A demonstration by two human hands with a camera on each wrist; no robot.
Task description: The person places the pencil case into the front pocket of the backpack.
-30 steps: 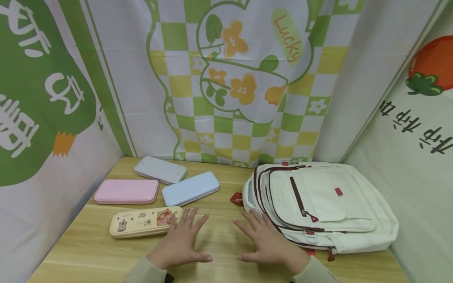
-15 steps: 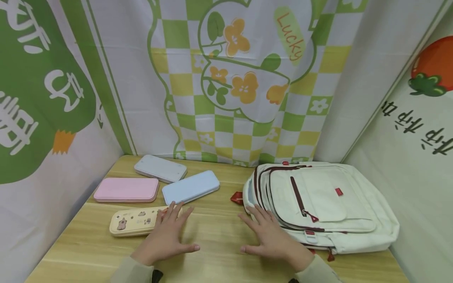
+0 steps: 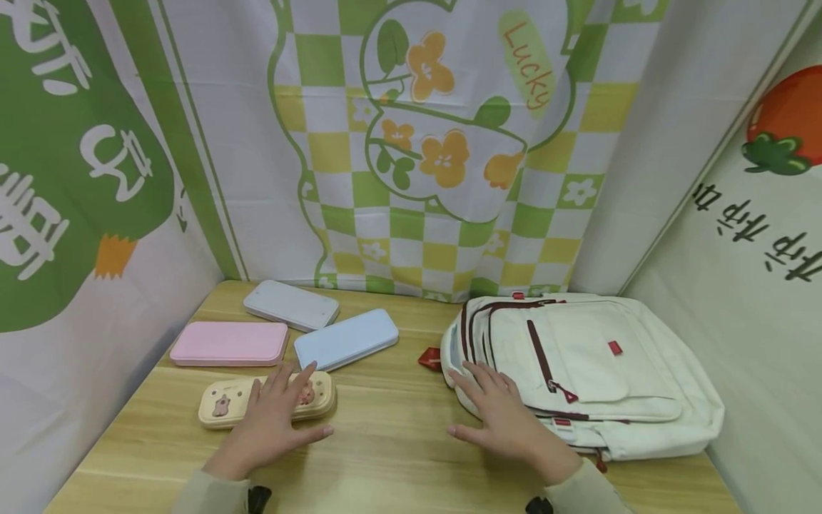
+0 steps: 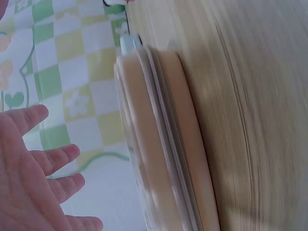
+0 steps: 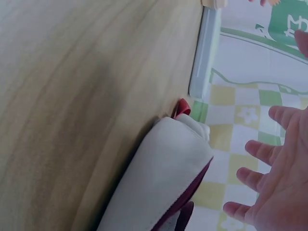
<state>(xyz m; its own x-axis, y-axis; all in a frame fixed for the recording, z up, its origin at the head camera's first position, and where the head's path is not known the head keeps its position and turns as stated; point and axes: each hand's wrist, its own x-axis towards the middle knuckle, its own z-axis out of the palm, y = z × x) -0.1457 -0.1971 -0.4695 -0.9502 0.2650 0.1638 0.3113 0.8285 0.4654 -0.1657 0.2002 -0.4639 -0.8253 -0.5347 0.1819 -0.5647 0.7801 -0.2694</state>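
Note:
My left hand (image 3: 271, 420) hovers over the cream pencil case (image 3: 221, 403) with cartoon prints, hiding its middle. In the left wrist view its fingers are spread and apart from the zipped side of that case (image 4: 159, 144). My right hand (image 3: 504, 421) is held with spread fingers above the near left corner of a white backpack (image 3: 597, 357), which lies flat with dark red zips. The right wrist view shows a gap between those fingers and the backpack (image 5: 154, 163). Neither hand holds anything.
Behind the cream case lie a pink case (image 3: 230, 344), a light blue case (image 3: 347, 339) and a pale grey case (image 3: 291, 305). All rest on a wooden table (image 3: 385, 457). A printed curtain (image 3: 443, 250) hangs at the back, with white cloth at both sides.
My left hand has moved left, from the right end of the cream pencil case to over its middle. My right hand has shifted slightly right along the backpack's near edge. The cases stay put.

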